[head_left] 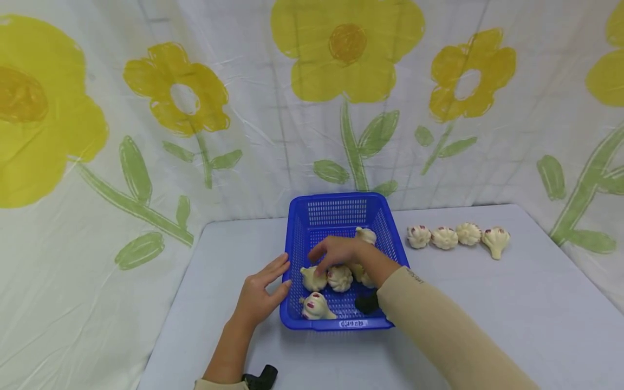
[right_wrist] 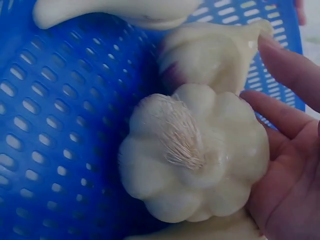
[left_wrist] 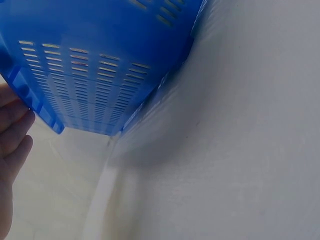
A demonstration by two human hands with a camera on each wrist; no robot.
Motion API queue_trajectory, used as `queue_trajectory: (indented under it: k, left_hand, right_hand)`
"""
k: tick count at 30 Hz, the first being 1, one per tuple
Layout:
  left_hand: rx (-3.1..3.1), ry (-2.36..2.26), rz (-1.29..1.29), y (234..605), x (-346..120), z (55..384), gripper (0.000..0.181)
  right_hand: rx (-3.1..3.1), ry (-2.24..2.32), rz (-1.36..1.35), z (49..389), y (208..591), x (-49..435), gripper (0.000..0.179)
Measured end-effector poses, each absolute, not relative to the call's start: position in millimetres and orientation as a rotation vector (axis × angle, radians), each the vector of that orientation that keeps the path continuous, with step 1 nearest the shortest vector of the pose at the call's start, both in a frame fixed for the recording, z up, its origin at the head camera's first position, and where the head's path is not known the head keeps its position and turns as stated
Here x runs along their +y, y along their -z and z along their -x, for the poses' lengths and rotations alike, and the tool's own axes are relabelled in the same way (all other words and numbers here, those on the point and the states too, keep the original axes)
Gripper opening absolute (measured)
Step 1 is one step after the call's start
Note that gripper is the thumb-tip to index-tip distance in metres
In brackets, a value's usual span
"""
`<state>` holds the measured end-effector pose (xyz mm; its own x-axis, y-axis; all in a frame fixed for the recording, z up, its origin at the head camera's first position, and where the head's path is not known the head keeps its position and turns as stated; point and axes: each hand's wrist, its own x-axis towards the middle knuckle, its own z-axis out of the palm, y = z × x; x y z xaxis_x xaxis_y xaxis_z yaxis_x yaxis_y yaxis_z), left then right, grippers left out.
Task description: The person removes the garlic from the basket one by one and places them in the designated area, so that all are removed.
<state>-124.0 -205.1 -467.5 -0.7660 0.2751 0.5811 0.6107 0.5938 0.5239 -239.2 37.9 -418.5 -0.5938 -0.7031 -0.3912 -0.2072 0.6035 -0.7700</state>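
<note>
Fingers of the right hand [head_left: 341,252] are spread and loosely bent, gripping nothing, thumb at the neck of a cream-coloured, ribbed garlic bulb [head_left: 312,280] near the left edge of a blue, slotted plastic basket [head_left: 317,325]. The left hand's [head_left: 260,296] straight fingers touch that left rim. Another cream bulb, flecked purple [head_left: 314,306], lies in the basket's near-left corner; four more bulbs [head_left: 444,238] sit in a row toward the white table's [head_left: 536,303] far-right corner. That smooth, tapering neck could slip if pinched alone, and close-packed neighbours might roll. A beige sleeve [head_left: 439,325] beside the near-right corner could nudge the basket if lightly braced.
</note>
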Motion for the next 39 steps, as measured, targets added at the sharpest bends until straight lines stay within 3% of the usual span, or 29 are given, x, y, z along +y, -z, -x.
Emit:
queue_trajectory:
  k: [22,39]
  left_hand:
    - [-2.394,1.023,0.708,466,-205,124,0.043]
    - [-2.416,1.033,0.685,466,-205,123,0.043]
  right_hand:
    - [2.160,0.622,0.785,234,422,18,0.059]
    - [2.124,0.735,0.764,235,422,18,0.048]
